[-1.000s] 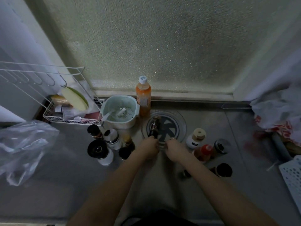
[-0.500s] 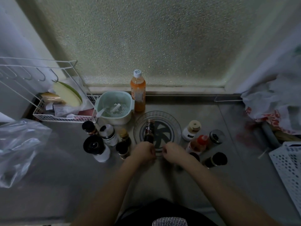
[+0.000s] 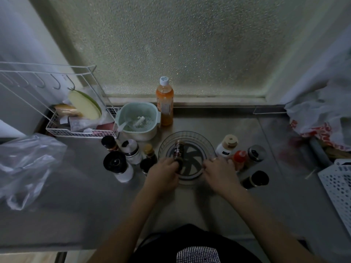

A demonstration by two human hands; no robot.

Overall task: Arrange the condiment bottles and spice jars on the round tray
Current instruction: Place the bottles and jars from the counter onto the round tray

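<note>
A clear round tray [image 3: 187, 134] with a dark pinwheel pattern sits mid-counter. A dark brown bottle [image 3: 178, 149] leans on its left half, and my left hand [image 3: 163, 175] grips the bottle's near end. My right hand [image 3: 218, 172] rests on the tray's right rim with its fingers curled over it. Left of the tray stand a black-topped white grinder [image 3: 117, 166], a silver-lidded jar [image 3: 131, 150] and a brown-capped bottle [image 3: 150, 151]. To the right are a beige-capped white bottle [image 3: 228, 146], a red-capped bottle [image 3: 240, 157], a silver-lidded jar [image 3: 256, 152] and a dark jar [image 3: 255, 179].
An orange drink bottle [image 3: 164, 103] and a mint colander bowl [image 3: 138, 120] stand behind the tray by the frosted window. A white wire rack [image 3: 76, 130] is at back left, a plastic bag [image 3: 24, 168] at left, a white perforated basket [image 3: 338, 185] at right.
My right hand has slid from the tray's front edge to its right rim, so my hands are farther apart. My left hand still holds the dark bottle on the tray.
</note>
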